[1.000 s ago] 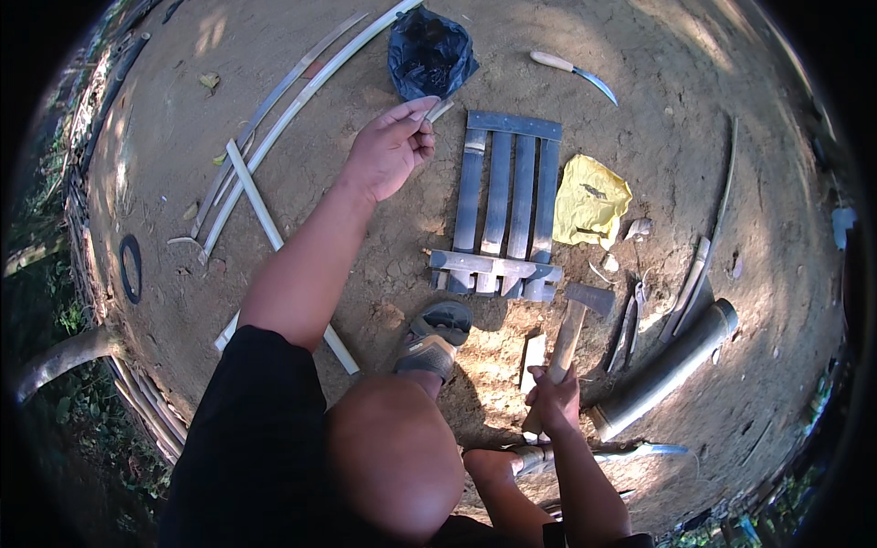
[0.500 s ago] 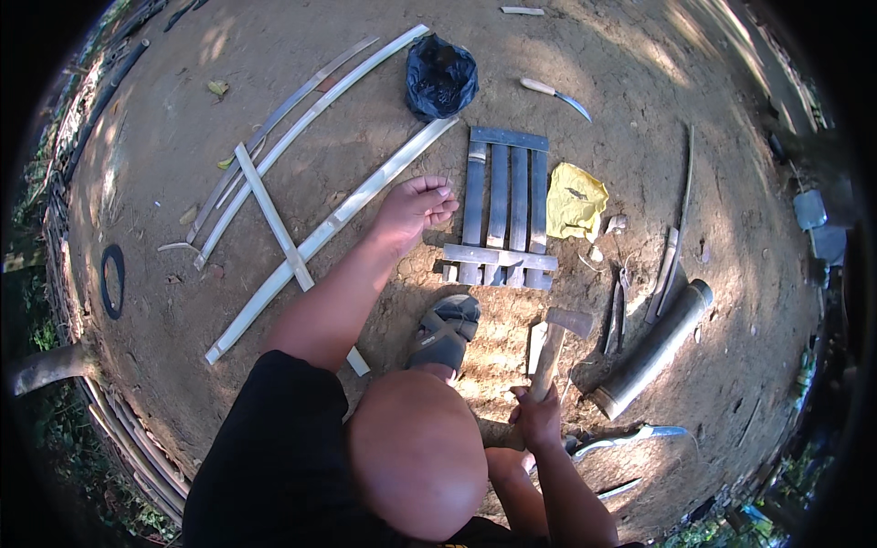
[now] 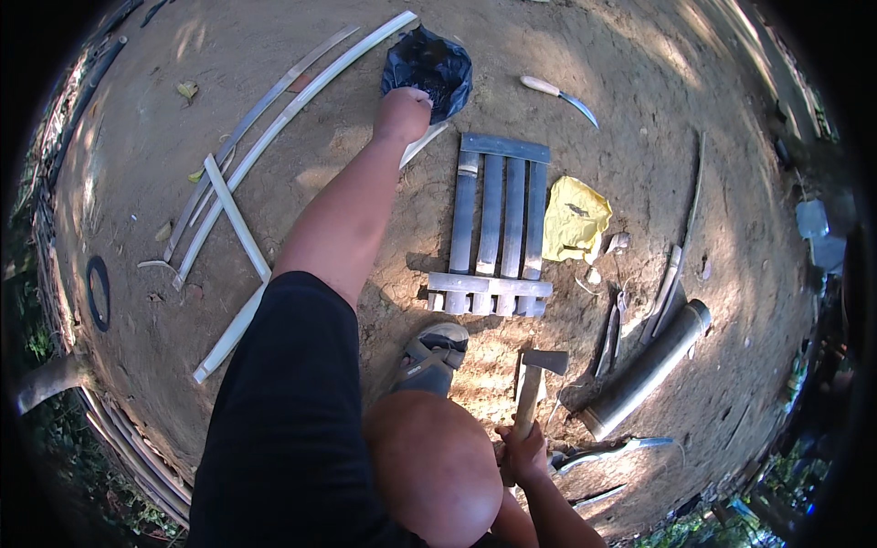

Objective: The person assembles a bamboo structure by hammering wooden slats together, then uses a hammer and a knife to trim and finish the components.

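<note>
One hand at the black bag, one hand on the hammer, over bare ground.

Four bamboo slats (image 3: 498, 215) lie side by side with two cross slats, one at each end. One black plastic bag (image 3: 427, 66) sits beyond them; one yellow bag (image 3: 572, 219) lies just right of them. The left hand (image 3: 402, 114) reaches to the black bag's edge, fingers curled, its grip hidden. The right hand (image 3: 523, 452) is closed around the handle of one hammer (image 3: 534, 384), whose head rests on the ground near one sandal (image 3: 429, 356).

Black short sleeve (image 3: 283, 411), bare forearms, and a grey strapped sandal (image 3: 429, 358)
</note>
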